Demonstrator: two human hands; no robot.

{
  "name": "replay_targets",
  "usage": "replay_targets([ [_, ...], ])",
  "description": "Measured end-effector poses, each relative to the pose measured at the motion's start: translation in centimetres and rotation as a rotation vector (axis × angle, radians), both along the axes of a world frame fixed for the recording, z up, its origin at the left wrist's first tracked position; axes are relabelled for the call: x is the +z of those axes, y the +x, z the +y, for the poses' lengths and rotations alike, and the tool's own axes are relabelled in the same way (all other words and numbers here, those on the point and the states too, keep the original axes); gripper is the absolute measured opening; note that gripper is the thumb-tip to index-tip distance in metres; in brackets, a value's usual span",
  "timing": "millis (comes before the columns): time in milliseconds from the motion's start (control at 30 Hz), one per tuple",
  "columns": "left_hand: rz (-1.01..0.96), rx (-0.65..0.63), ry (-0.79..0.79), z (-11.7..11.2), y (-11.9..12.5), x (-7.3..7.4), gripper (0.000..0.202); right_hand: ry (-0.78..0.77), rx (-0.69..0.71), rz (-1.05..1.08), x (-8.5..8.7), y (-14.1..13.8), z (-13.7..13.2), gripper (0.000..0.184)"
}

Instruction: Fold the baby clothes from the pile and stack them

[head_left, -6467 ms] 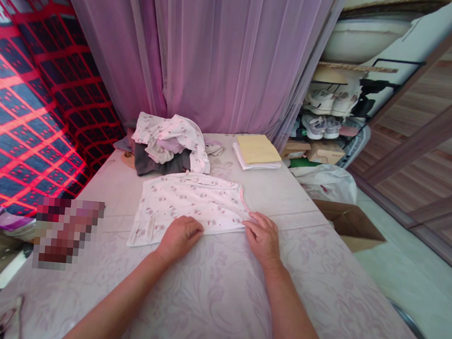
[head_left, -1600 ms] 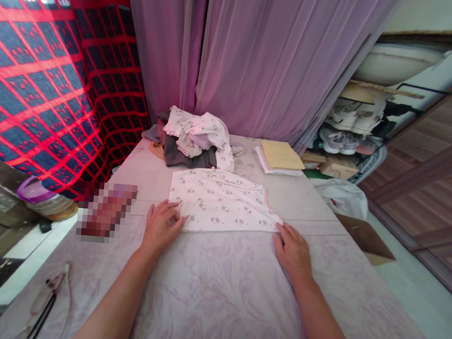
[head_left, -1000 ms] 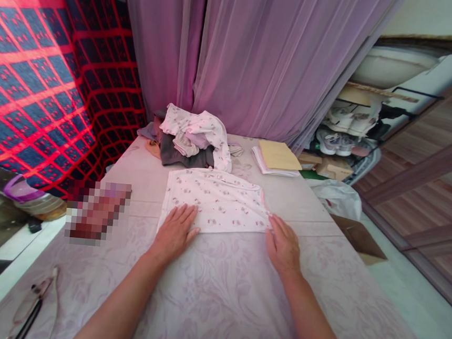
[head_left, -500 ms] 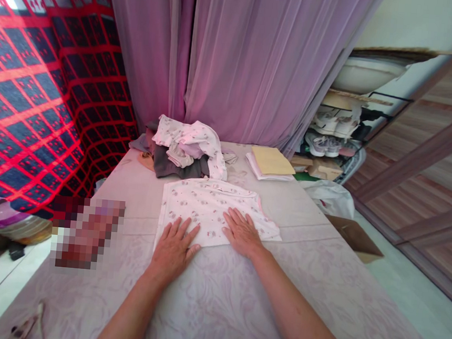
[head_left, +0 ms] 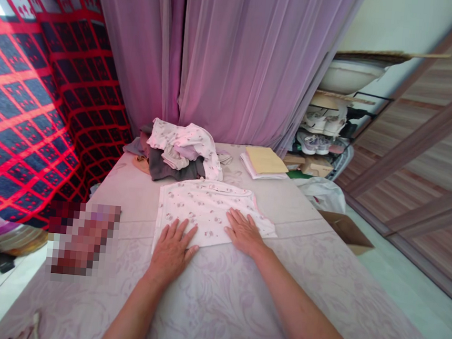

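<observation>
- Two bare hands rest palm down on the worktop's one spread garment, well apart from each other, fingers fanned, with nothing clamped or pinched.
- The left hand (head_left: 171,252) lies at lower centre, its fingertips on the near edge of the white printed cotton garment (head_left: 207,207); the heel of the hand is on the lilac floral cover of the worktop (head_left: 217,316).
- The right hand (head_left: 244,233) lies flat on the garment's right part, just inside its near edge.
- The garment lies flat in the centre of the frame, its long axis running left to right, with the right end sitting slightly farther away. A pink-trimmed edge slants down to a corner at the right, and a straight edge drops on the left.
- Small pinkish motifs cover the garment; they are too small to make out, and no writing can be read on it.
- Just beyond it, a loose pile of clothes (head_left: 176,152) mixes white printed and dark grey pieces.
- To the upper right of that pile, a pale yellow flat item sits on a folded white stack (head_left: 264,160).
- A pixelated patch (head_left: 81,238) hides whatever lies at the worktop's left side.
- A mauve curtain (head_left: 239,60) hangs behind the worktop, and a red and navy grid fabric (head_left: 27,94) fills the upper left.
- Sneakers (head_left: 317,143) sit on a rack at the right, above a white plastic bag (head_left: 322,195) and a cardboard box (head_left: 347,227).
</observation>
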State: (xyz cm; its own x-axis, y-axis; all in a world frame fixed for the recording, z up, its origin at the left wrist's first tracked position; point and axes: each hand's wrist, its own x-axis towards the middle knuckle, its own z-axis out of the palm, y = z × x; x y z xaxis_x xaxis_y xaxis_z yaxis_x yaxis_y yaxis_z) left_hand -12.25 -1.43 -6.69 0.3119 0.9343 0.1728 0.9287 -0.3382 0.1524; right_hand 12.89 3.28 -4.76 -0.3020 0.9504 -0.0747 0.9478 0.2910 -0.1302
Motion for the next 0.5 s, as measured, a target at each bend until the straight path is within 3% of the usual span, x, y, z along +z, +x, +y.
replay_targets([
  [133,0.024,0.004,-0.014,0.0,0.0,0.2,0.052,0.068,-0.092,0.030,0.1,0.4,-1.0,0.053],
  [300,0.023,-0.001,0.015,0.2,-0.1,-0.1,0.053,0.233,-0.315,0.012,-0.1,3.4,-3.6,0.047],
  [500,0.048,0.009,0.033,0.3,-0.1,-0.2,0.052,0.224,-0.438,0.000,-1.4,7.0,-4.9,0.045],
])
